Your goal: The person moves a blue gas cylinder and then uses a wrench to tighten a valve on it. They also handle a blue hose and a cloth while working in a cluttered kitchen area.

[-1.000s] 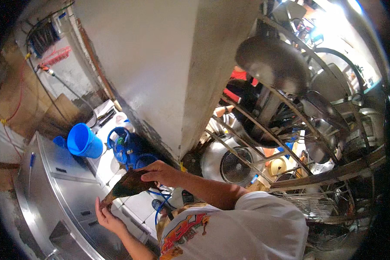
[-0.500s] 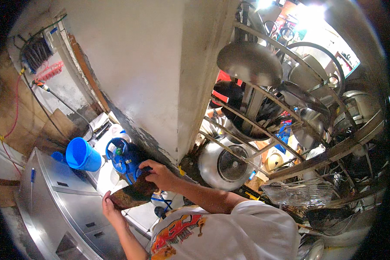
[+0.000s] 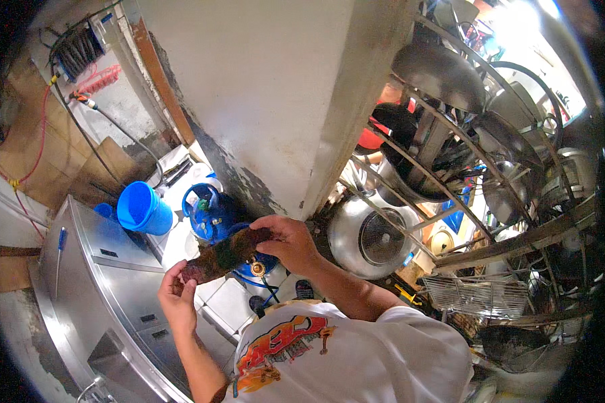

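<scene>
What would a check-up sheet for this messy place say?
Surface: shiny steel cabinet top, bare where visible.
Job's things: dark brown rusty flat strip, held at both ends.
Clutter: blue plastic bucket; blue gas cylinder; stacked metal pans on a slanted rack; wire basket.
Grips: left hand pinches the strip's lower end; right hand holds the upper end.
Cables: red and black wires on the wall.
Surroundings: large pale pillar.

Tight spot. Blue gas cylinder (image 3: pixel 212 218) directly beneath hands, blue plastic bucket (image 3: pixel 141 208) just left of it. Grey concrete pillar (image 3: pixel 269 101) blocks ahead. Metal rack of steel woks (image 3: pixel 464 134) crowds right. Open passage over stainless steel counter (image 3: pixel 94 282), lower left.
</scene>
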Action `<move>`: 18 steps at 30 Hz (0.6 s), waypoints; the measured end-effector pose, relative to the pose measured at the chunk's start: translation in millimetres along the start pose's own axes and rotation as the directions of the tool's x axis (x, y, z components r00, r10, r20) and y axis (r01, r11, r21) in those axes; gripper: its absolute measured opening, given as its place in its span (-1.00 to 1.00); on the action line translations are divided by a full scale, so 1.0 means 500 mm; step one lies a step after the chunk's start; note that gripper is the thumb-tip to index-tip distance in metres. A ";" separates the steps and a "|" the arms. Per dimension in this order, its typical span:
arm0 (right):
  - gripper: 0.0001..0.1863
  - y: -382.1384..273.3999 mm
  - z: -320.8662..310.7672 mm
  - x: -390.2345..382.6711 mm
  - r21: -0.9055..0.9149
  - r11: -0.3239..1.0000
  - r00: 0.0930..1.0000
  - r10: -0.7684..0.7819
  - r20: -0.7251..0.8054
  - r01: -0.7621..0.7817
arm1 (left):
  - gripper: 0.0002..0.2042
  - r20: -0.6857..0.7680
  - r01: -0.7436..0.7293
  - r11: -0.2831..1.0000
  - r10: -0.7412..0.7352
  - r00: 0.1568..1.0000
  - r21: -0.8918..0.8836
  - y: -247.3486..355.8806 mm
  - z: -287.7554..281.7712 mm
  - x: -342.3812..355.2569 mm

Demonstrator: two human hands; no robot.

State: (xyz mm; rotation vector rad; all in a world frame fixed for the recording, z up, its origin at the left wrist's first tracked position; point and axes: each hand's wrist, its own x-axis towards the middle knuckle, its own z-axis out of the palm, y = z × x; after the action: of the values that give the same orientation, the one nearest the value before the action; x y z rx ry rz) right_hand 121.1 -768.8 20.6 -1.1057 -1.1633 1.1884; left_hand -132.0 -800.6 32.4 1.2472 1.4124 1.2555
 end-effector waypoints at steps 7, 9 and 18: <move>-0.81 -0.072 -0.017 -0.030 -0.266 0.926 0.936 -0.315 -0.159 0.267 | -0.84 -0.032 -0.408 0.845 0.445 0.895 0.345 0.070 -0.011 0.014; -0.83 -0.087 -0.015 -0.040 -0.280 0.898 0.911 -0.387 -0.141 0.338 | -0.89 -0.110 -0.440 0.873 0.468 0.877 0.211 0.090 -0.012 0.010; -0.93 -0.264 0.089 -0.064 0.159 0.208 0.261 -0.798 -0.543 0.965 | -0.76 -0.284 -0.664 0.545 0.622 0.730 -0.512 0.292 0.015 -0.103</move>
State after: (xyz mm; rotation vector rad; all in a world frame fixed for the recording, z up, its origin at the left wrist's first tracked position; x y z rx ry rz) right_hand 87.6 -809.1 153.6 -0.0520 -0.8850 0.2055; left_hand -97.3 -850.5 175.2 1.3063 0.4578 2.0639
